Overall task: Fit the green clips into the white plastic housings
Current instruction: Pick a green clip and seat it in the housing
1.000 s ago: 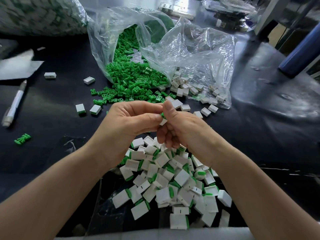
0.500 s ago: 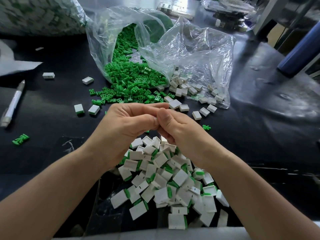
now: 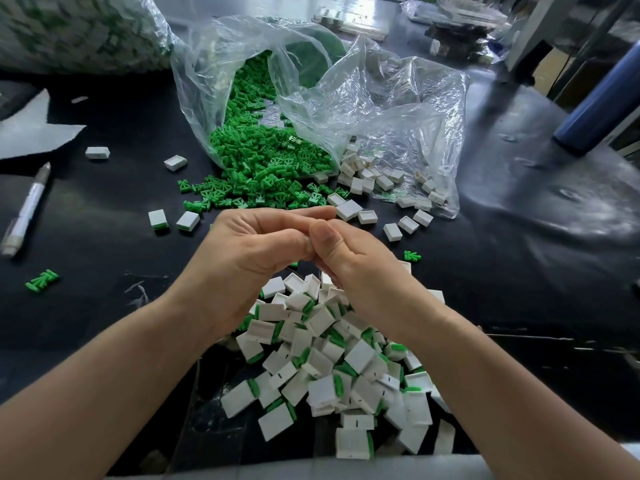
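My left hand (image 3: 256, 247) and my right hand (image 3: 349, 265) meet fingertip to fingertip above the black table, thumbs pressed together. Their curled fingers close on a small piece that is hidden now. Below them lies a heap of white housings with green clips fitted (image 3: 332, 362). Loose green clips (image 3: 263, 168) spill from a clear bag (image 3: 214, 74) beyond my hands. Empty white housings (image 3: 367, 181) lie by a second bag's mouth to the right.
A pen (image 3: 26, 209) and a torn paper (image 3: 31, 133) lie at the left. Stray clips (image 3: 41, 280) and single housings (image 3: 157, 219) dot the table. A blue cylinder (image 3: 602, 102) leans at the right. A big filled bag (image 3: 79, 29) sits far left.
A white housing with a green clip showed between my fingertips a second ago; my thumbs have closed over it and it is hidden. My hands dropped slightly.
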{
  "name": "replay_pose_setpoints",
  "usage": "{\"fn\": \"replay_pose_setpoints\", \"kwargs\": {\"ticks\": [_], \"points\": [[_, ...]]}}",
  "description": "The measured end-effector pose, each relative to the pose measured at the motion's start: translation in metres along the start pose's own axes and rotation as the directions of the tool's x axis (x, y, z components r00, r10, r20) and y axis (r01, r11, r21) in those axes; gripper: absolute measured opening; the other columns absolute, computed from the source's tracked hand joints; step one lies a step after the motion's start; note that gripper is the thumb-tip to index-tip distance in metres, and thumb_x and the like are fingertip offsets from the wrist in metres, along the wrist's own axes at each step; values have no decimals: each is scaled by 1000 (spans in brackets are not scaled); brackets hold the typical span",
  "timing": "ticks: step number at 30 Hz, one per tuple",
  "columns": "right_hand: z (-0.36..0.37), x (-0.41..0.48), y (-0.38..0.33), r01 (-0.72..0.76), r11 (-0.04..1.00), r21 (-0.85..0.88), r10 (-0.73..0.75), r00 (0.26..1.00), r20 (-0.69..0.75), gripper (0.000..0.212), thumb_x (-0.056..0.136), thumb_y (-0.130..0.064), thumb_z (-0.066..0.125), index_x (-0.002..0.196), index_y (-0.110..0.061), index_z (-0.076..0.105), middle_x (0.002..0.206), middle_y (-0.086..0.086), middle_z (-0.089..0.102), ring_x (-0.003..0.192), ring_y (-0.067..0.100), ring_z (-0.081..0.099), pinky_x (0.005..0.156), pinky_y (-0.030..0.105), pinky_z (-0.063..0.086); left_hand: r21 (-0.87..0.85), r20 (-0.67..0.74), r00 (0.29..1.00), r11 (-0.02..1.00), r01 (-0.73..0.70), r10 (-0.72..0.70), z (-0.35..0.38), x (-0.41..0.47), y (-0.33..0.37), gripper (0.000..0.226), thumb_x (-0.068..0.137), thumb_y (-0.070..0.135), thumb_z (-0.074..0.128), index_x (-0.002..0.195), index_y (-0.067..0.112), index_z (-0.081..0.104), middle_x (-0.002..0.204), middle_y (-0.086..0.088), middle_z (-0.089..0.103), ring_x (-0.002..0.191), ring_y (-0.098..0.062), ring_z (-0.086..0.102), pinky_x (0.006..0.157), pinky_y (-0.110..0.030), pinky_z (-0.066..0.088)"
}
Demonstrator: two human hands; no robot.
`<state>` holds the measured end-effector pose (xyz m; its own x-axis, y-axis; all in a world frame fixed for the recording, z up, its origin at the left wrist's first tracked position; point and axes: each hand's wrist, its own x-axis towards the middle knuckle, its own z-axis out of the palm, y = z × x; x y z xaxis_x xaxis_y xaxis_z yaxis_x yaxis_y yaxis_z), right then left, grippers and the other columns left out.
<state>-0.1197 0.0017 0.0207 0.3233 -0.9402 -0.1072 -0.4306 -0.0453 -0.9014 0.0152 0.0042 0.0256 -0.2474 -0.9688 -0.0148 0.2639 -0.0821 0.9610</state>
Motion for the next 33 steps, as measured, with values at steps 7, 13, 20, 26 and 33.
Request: {"fn": "replay_pose_setpoints", "kwargs": {"ticks": [7, 13, 20, 26, 33], "points": [[1, 0, 1, 5, 1000, 7, -5, 1000, -1, 48, 96, -43, 29, 120, -11, 55, 119, 5, 58, 114, 21, 52, 99, 46, 40, -28, 2, 1000, 1000, 9, -9, -1, 0, -1, 22, 62, 1, 56, 67, 9, 76, 96, -1, 73, 82, -15, 70, 69, -21, 55], [0, 0, 0, 2, 1000, -7, -2, 1000, -8, 47, 96, -43, 29, 120, -12, 56, 118, 4, 59, 113, 19, 52, 99, 46, 40, -46, 5, 1000, 999, 19, -19, 0, 1, -1, 22, 63, 0, 56, 66, 9, 76, 96, -2, 73, 82, -14, 70, 69, -21, 55], [0, -2, -2, 14, 1000, -18, -14, 1000, -8, 47, 95, -43, 30, 122, -14, 55, 119, 3, 59, 114, 18, 52, 99, 45, 40, -88, 13, 999, 995, 36, -35, 0, 0, -1, 23, 62, -1, 54, 63, 9, 75, 94, -2, 74, 82, -13, 70, 70, -21, 55], [0, -2, -3, 35, 998, -52, -36, 999, -20, 44, 96, -40, 31, 118, -12, 57, 111, 3, 61, 106, 17, 55, 95, 45, 42, -84, 11, 999, 996, 34, -33, 0, 1, -1, 23, 62, -2, 54, 64, 8, 75, 94, -1, 74, 80, -13, 70, 70, -21, 55], [-1, 0, -2, 33, 999, -39, -33, 999, -10, 46, 97, -41, 29, 124, -16, 55, 118, 0, 59, 112, 15, 53, 98, 43, 41, -90, 11, 1000, 996, 29, -28, -1, 1, -1, 23, 62, -2, 55, 64, 8, 75, 95, -2, 74, 82, -13, 70, 70, -20, 54]]}}
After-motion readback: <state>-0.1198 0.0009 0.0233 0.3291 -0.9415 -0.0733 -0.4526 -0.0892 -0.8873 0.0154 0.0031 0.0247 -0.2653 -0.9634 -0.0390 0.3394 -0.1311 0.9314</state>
